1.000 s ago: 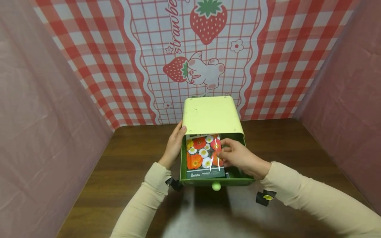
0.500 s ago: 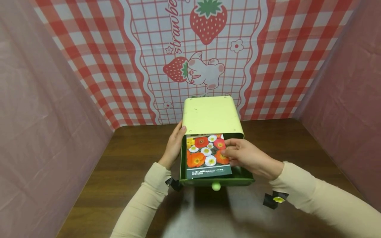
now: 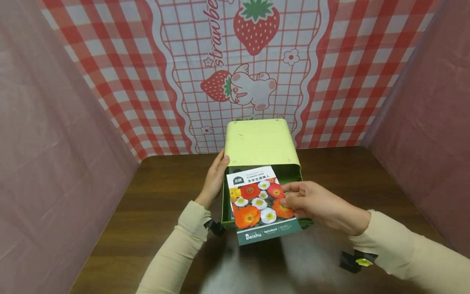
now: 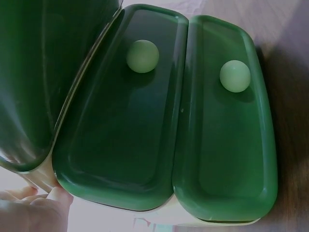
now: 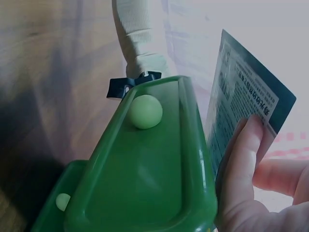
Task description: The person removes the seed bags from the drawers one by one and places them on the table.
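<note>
A flower seed packet (image 3: 262, 204) with red, orange and white blooms is pinched at its right edge by my right hand (image 3: 319, 204). It tilts above the pulled-out top drawer (image 3: 227, 224) and covers much of it. The right wrist view shows the printed back of the packet (image 5: 241, 92), with fingers (image 5: 241, 154) on it. My left hand (image 3: 214, 178) holds the left side of the pale yellow-green cabinet (image 3: 260, 141), thumb near the top front corner. In the left wrist view, part of that hand (image 4: 36, 210) shows at the cabinet's side.
Two lower green drawers, a middle one (image 4: 120, 125) and a bottom one (image 4: 227, 135), are closed and have round pale knobs. The cabinet stands on a dark wooden table (image 3: 165, 196). Behind is a strawberry-print cloth (image 3: 183, 81); pink curtains (image 3: 55, 143) hang at both sides.
The seed packet has come up out of the top drawer and toward me in my right hand, showing its white upper part. My left hand has stayed on the cabinet.
</note>
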`<control>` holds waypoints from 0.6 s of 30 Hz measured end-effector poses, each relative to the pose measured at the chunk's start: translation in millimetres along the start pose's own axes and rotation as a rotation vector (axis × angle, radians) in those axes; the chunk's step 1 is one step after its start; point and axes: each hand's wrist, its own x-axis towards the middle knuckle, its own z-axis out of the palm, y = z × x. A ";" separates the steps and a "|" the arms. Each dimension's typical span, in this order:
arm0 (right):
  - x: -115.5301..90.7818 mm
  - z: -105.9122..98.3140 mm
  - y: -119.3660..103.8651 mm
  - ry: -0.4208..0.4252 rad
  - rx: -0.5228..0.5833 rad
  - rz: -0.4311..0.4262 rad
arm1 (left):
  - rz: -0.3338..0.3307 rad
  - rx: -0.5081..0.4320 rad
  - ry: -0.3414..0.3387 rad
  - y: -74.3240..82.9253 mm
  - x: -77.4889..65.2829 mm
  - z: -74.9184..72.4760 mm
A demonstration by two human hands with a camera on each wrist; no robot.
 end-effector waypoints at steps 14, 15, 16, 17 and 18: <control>-18.8 -20.6 -12.5 0.070 0.003 -0.097 | -0.032 -0.030 0.009 -0.7 0.5 -1.0; -19.2 -23.9 -13.8 0.091 0.006 -0.108 | -0.032 -0.027 0.008 -0.7 0.4 -1.0; -19.9 -27.7 -15.3 0.110 0.006 -0.120 | -0.032 -0.021 0.008 -0.3 0.0 -1.0; -20.1 -31.6 -16.6 0.135 0.005 -0.129 | -0.030 -0.010 0.008 -0.1 -0.3 -0.8; -20.2 -35.7 -17.8 0.161 0.003 -0.137 | -0.027 0.000 0.009 -0.1 -0.4 -0.7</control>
